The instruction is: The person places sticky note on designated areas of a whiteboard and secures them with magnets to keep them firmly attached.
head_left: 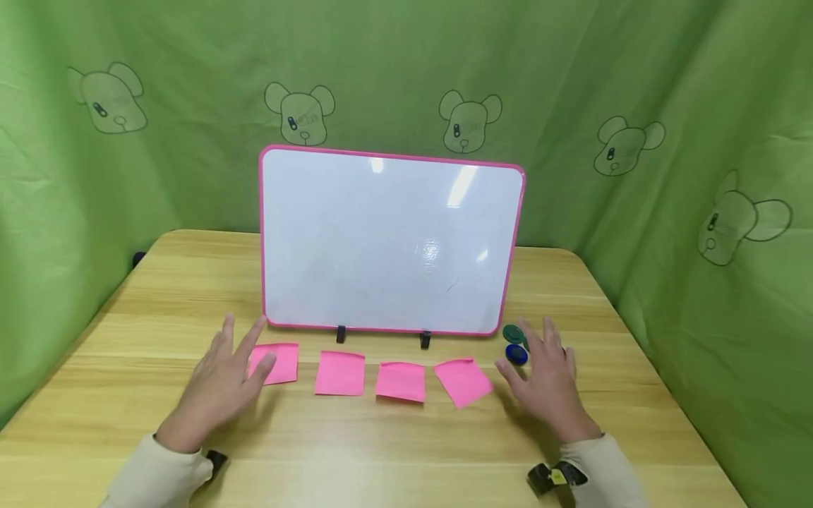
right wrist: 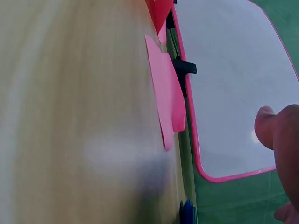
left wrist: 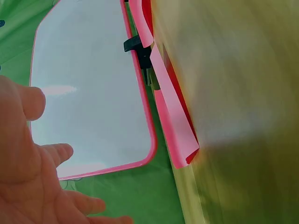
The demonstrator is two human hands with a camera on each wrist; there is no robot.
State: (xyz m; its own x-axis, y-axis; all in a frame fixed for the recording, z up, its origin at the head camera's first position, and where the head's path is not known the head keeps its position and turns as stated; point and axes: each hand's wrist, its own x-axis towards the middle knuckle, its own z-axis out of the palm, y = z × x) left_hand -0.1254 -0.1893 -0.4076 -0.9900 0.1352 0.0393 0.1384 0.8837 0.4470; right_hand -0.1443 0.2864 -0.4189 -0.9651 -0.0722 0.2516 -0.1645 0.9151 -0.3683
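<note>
Several pink sticky notes (head_left: 339,374) lie in a row on the table, some with curled edges. A whiteboard (head_left: 381,240) with a pink frame stands upright behind them. My left hand (head_left: 219,384) hovers with spread fingers by the leftmost sticky note (head_left: 286,363), its thumb overlapping the note in the head view. On the other side my right hand (head_left: 549,384), also spread and holding nothing, is beside a green round magnet (head_left: 513,334) and a blue round magnet (head_left: 516,354). Its fingers partly cover whatever lies behind the magnets.
Two black clips (head_left: 341,334) support the board's lower edge. The wooden table (head_left: 356,458) reaches to a green curtain (head_left: 381,63) with printed mouse faces at the back and sides. Black straps (head_left: 551,478) are worn at the wrists.
</note>
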